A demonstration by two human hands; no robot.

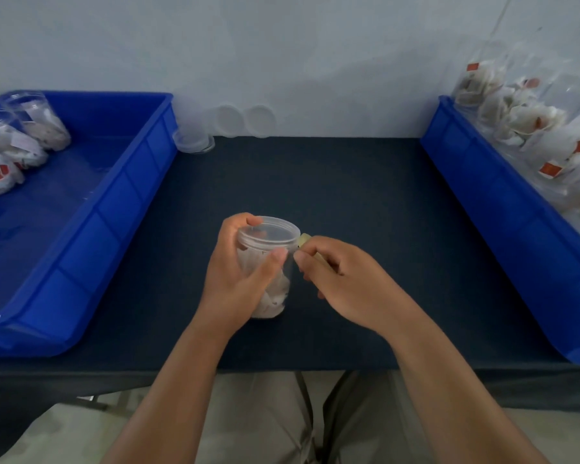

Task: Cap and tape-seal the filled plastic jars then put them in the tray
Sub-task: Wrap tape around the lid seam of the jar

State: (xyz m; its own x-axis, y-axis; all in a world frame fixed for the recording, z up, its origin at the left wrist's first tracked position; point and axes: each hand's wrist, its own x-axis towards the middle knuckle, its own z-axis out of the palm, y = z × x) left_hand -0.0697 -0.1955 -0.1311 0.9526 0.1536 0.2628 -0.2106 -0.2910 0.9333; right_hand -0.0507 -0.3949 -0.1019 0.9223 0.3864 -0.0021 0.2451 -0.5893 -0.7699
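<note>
Dark navy tabletop (pixel 349 195) against a pale wall, seen from the head camera. A clear plastic jar (pixel 268 236) filled with white sachets stands upright at table centre, translucent lid already on.

Step in hand, as I judge it: tape-sealing, just at the start. The left hand (pixel 238 279) wraps the jar from its left, thumb across the front just under the lid, fingers curled round the far rim. The right hand (pixel 345 283) comes in from the right, wrist low, fingertips pinched narrow on pale-yellow tape (pixel 304 240) touching the lid's edge — roll or loose end, cannot tell.

Next move likely calls for turning the jar with the left hand while the right draws tape round the seam, then carrying it to the blue plastic tray (pixel 141 182) at left, where three capped jars (pixel 44 128) lie. A second blue tray (pixel 503 222) at right holds bagged stock; round translucent lids (pixel 245 120) lean at the wall.
</note>
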